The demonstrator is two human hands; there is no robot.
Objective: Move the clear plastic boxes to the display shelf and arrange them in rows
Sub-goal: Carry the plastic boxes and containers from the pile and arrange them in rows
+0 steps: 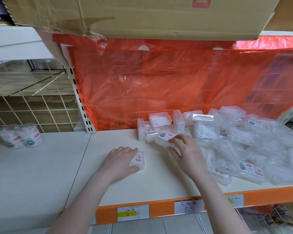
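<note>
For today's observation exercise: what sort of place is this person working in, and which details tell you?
Probably a shop aisle. The display shelf has an orange front edge with a handwritten price tag, and a heap of labelled clear plastic boxes awaits arranging.

Clear glossy plastic boxes (254, 149) are shown on a smooth matt white shelf (108, 183), backed by glossy orange film (159, 81).

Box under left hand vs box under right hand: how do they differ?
The box under the left hand lies alone and flat on the bare shelf; the box under the right hand sits tilted at the edge of the jumbled pile. The left hand grips its box from the side; the right hand holds its box from above. Both are small clear plastic boxes with printed labels.
</note>
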